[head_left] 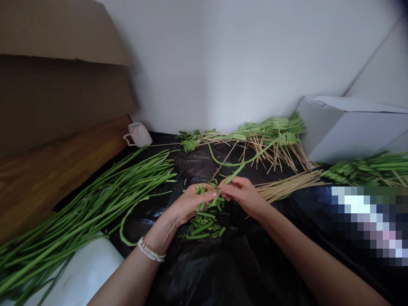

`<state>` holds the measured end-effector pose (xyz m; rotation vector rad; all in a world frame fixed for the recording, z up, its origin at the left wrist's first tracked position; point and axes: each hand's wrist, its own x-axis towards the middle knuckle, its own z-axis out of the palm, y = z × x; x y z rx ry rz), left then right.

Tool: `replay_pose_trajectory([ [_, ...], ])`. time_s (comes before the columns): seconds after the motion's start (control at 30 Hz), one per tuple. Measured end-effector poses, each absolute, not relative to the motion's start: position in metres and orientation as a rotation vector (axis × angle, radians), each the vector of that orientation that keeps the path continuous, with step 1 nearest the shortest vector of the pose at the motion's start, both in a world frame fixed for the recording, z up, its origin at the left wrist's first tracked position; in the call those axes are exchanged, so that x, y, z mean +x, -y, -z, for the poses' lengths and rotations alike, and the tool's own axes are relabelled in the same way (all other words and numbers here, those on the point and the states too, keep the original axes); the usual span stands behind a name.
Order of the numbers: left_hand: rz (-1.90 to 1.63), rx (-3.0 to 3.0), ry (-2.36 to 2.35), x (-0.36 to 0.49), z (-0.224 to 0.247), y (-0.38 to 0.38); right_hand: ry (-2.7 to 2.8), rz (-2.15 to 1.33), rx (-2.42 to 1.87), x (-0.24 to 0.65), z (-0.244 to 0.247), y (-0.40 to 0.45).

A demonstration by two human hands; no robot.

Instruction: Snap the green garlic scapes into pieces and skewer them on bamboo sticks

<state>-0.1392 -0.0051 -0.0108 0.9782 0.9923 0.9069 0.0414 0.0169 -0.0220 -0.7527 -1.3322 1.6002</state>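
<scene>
Near the middle, my left hand (194, 199) is closed around several short green bean pieces, thumb and fingers pinching the near end of a long green bean. My right hand (242, 193) pinches the same long bean (237, 171) just beyond the left fingers. From there the bean runs up and away, curving over the black sheet toward the skewered beans. Below my hands lies a loose pile of cut bean pieces (204, 225). Whether a skewer is between my fingers I cannot make out.
A bundle of long beans (127, 187) lies left, partly over a white object (86, 272). Bare wooden skewers (287, 187) lie right; skewered bean pieces (274, 127) are stacked behind. A white mug (139, 135), cardboard box (63, 85) and white box (357, 131) stand around the black sheet (248, 255).
</scene>
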Motion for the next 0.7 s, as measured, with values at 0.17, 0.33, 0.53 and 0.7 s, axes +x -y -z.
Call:
replay_pose_trajectory([
  [0.17, -0.813, 0.972, -0.993, -0.1391, 0.0056, 0.0092, 1.279, -1.617, -0.756, 0.042, 0.0207, -0.0184],
  [0.33, -0.766, 0.863, -0.986, -0.1446, 0.0074, 0.0064, 1.166, -1.614, -0.768, 0.0452, 0.0216, -0.0231],
  [0.53, -0.733, 0.938, -0.928, -0.1444, 0.008, 0.0056, 1.26, -1.549, -0.796, 0.0419, 0.0252, -0.0236],
  [0.7, -0.702, 0.97, -0.921, -0.143, 0.0078, 0.0059, 1.377, -1.471, -0.858, 0.0408, 0.022, -0.0208],
])
